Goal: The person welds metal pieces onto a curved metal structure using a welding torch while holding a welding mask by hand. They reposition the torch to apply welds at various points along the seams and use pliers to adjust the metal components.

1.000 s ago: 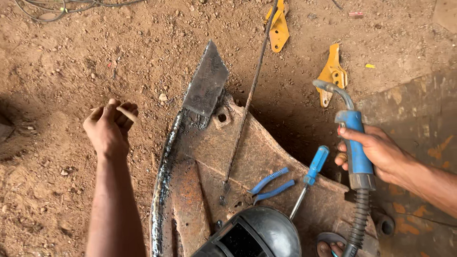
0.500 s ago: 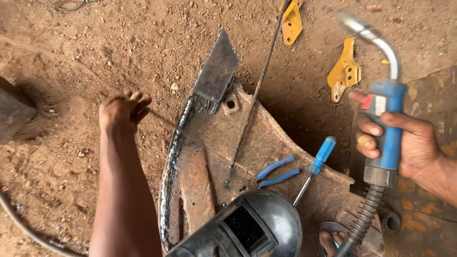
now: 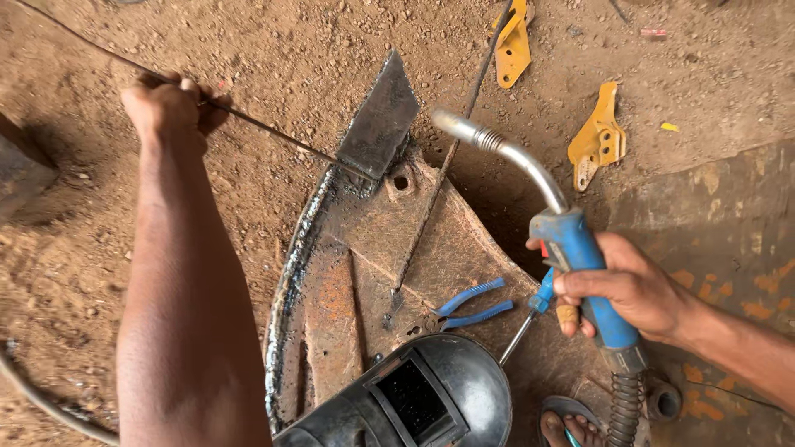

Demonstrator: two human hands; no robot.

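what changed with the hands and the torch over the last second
The right hand raised the blue-handled welding torch, swinging its nozzle up over the rusty metal piece. The left hand took hold of a thin wire. Welding helmet, blue pliers and yellow brackets stayed put.

No packages, labels, signs or screens are in view.
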